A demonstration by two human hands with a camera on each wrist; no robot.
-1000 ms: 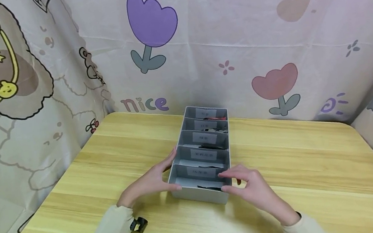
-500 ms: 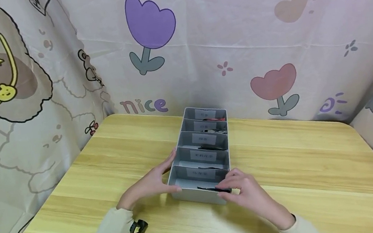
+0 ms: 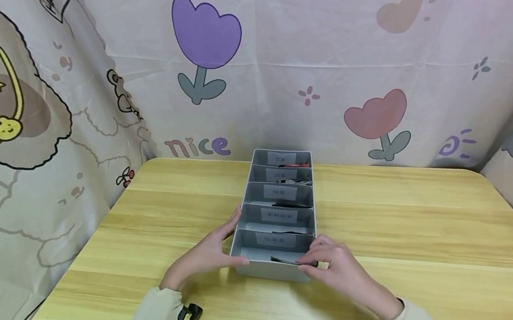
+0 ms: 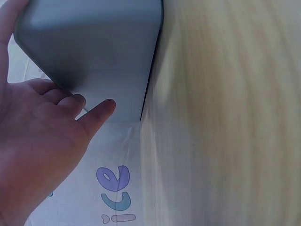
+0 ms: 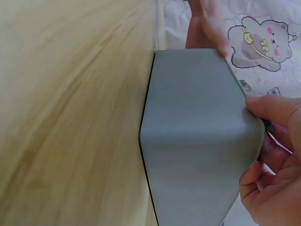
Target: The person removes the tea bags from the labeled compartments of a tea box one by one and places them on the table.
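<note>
A long grey divider box [image 3: 270, 270] stands on the table, with a row of labelled compartments. My left hand [image 3: 212, 248] holds its near left corner, thumb at the front rim and fingers along the left side. In the left wrist view, that hand's [image 4: 51, 122] fingers lie against the grey wall. My right hand [image 3: 334, 262] is at the near right corner, its thumb and forefinger pinching a thin dark packet [image 3: 280, 260] in the front compartment. The right wrist view shows the right hand [image 5: 277, 155] at the rim, with most of the packet hidden.
Farther back in the box lie a red packet [image 3: 302, 165], a silvery grey one [image 3: 297, 181] and dark ones [image 3: 291, 205]. The wooden table [image 3: 412, 215] reaches back to a printed curtain [image 3: 290, 43].
My right hand has moved down to the front compartment, and its parted thumb and forefinger have closed on the dark packet, which has shifted slightly. The left hand stays at its corner.
</note>
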